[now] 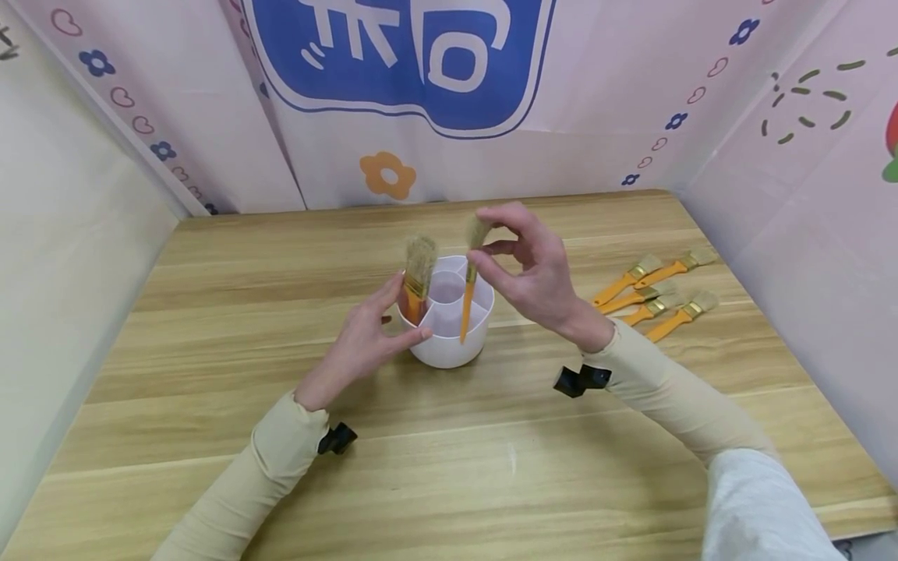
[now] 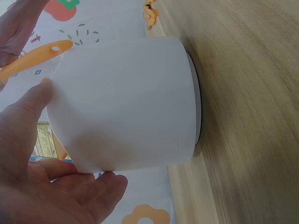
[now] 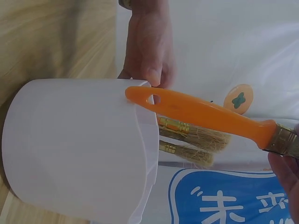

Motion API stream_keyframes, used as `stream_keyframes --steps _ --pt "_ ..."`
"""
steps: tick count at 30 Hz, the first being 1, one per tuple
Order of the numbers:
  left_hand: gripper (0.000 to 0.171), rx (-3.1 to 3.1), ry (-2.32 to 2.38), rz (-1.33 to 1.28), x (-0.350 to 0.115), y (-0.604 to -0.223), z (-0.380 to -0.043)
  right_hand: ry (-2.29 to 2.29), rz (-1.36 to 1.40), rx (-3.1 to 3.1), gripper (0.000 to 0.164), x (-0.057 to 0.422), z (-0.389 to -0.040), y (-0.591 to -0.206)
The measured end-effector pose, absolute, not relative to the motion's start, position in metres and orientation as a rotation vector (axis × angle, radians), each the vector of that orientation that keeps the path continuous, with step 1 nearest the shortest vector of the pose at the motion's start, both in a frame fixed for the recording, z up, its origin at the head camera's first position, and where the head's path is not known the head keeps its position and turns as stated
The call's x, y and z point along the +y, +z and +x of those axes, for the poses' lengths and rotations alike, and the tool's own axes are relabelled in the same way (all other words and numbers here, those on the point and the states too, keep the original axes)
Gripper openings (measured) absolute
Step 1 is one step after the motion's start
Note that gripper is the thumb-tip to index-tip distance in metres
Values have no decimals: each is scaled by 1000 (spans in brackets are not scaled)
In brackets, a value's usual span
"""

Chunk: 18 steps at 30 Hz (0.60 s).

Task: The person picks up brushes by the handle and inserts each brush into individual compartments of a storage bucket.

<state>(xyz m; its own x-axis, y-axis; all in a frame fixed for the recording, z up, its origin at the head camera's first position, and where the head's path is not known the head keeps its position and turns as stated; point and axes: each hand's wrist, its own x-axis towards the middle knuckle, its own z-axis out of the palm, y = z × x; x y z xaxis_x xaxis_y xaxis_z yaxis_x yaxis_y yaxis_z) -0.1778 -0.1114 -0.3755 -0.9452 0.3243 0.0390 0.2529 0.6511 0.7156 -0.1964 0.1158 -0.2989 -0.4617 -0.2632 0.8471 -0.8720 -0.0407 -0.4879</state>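
A white round divided organizer cup (image 1: 449, 352) stands on the table. My left hand (image 1: 356, 343) grips its left side, thumb at the near rim and fingers round the far side. Paintbrushes (image 1: 420, 269) stand bristles up in the left compartment; the right wrist view shows two bristle heads past the rim. Above the cup's right part, my right hand (image 1: 533, 269) pinches another paintbrush (image 1: 468, 305) near its bristles, with the orange handle pointing down. In the right wrist view, the holed handle end (image 3: 140, 95) overlaps the cup's rim.
Several more orange-handled paintbrushes (image 1: 655, 300) lie in a loose group on the right of the wooden table (image 1: 210, 343), beyond my right forearm. Printed sheets (image 1: 596, 93) wall the table at the back and both sides.
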Motion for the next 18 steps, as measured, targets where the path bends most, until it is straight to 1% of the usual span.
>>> stream_keyframes --steps 18 --pt "94 2760 1170 482 -111 -375 -177 1575 1199 -1670 38 107 -200 -296"
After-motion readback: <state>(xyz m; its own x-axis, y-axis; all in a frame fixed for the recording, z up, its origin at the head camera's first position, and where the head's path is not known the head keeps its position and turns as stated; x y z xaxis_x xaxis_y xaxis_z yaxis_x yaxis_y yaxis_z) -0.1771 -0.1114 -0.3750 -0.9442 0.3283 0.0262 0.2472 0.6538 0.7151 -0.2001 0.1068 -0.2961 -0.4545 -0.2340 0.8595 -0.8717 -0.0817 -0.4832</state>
